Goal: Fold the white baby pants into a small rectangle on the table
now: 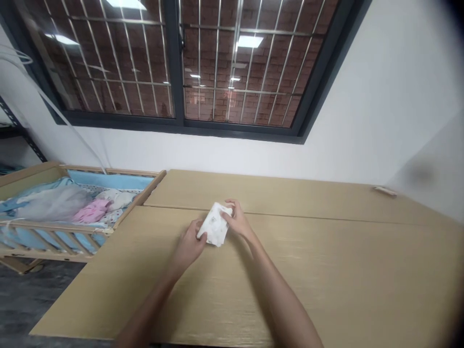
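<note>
A small folded white cloth [215,225] with a faint print is held between both hands just above a light wooden table [326,270], near its middle. My left hand [189,245] grips the cloth's near left edge, thumb on top. My right hand [237,220] pinches its far right corner with fingers curled. Both forearms reach in from the bottom of the view.
A wooden baby cot [72,232] with blue lining stands against the table's left side, with grey netting and pink and white clothes [92,210] inside. A small flat object [385,190] lies at the table's far right. A barred window and white wall are behind.
</note>
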A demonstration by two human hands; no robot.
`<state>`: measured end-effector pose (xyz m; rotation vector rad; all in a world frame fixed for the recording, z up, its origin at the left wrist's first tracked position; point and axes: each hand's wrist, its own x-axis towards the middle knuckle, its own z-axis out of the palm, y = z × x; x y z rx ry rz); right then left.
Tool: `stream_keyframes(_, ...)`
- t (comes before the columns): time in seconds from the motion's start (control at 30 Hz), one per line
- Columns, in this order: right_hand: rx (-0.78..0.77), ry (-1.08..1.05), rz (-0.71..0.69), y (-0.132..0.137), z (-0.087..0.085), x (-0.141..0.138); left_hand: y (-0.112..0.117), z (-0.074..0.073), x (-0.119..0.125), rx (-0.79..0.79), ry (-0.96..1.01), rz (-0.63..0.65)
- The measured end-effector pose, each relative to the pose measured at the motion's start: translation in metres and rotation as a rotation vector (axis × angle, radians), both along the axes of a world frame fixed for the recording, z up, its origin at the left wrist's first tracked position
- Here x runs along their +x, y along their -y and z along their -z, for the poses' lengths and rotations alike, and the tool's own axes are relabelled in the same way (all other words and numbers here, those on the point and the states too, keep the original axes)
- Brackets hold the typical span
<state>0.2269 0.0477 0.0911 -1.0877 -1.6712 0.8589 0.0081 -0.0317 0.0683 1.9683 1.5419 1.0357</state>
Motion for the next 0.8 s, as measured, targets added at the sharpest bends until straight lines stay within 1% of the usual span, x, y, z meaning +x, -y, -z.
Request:
stream_keyframes(0.03, -0.043, 0.015, -0.043, -0.005, -0.001, 0.001, 0.007, 0.002, 0.005, -0.075, 0.019, -0.013)
stream_keyframes(0.07, -0.075, 0.052, -0.075, -0.009, 0.000, 0.002, 0.013, 0.005, 0.011, -0.141, -0.001, -0.036)
stream_keyframes(0.13, -0.089, 0.159, -0.093, -0.017, 0.009, 0.001, 0.021, 0.011, 0.022, -0.217, -0.123, -0.088)
stream_keyframes(0.23, -0.042, 0.311, -0.070, -0.026, 0.028, -0.005, 0.024, 0.016, 0.035, -0.254, -0.262, -0.150)
stream_keyframes(0.3, -0.023, 0.361, -0.070, -0.028, 0.037, -0.009, 0.024, 0.014, 0.039, -0.258, -0.313, -0.174)
stream_keyframes(0.33, -0.020, 0.372, -0.073, -0.029, 0.038, -0.010, 0.025, 0.012, 0.040, -0.253, -0.341, -0.187)
stream_keyframes(0.37, -0.018, 0.373, -0.073, -0.028, 0.038, -0.011, 0.026, 0.009, 0.040, -0.242, -0.367, -0.198)
stream_keyframes(0.43, 0.021, 0.402, -0.087, -0.023, 0.030, -0.012, 0.032, 0.005, 0.042, -0.204, -0.412, -0.214)
stream_keyframes(0.53, 0.176, 0.529, -0.174, -0.004, 0.009, -0.014, 0.048, 0.005, 0.051, -0.052, -0.462, -0.179)
stream_keyframes(0.6, 0.280, 0.620, -0.278, 0.016, -0.003, -0.018, 0.060, 0.013, 0.062, 0.066, -0.481, -0.133)
stream_keyframes(0.67, 0.338, 0.658, -0.400, 0.037, -0.010, -0.023, 0.070, 0.024, 0.075, 0.103, -0.503, -0.104)
stream_keyframes(0.73, 0.363, 0.671, -0.539, 0.055, -0.008, -0.026, 0.076, 0.035, 0.084, 0.063, -0.534, -0.073)
stream_keyframes(0.8, 0.351, 0.675, -0.647, 0.066, 0.000, -0.025, 0.079, 0.043, 0.088, 0.030, -0.561, -0.040)
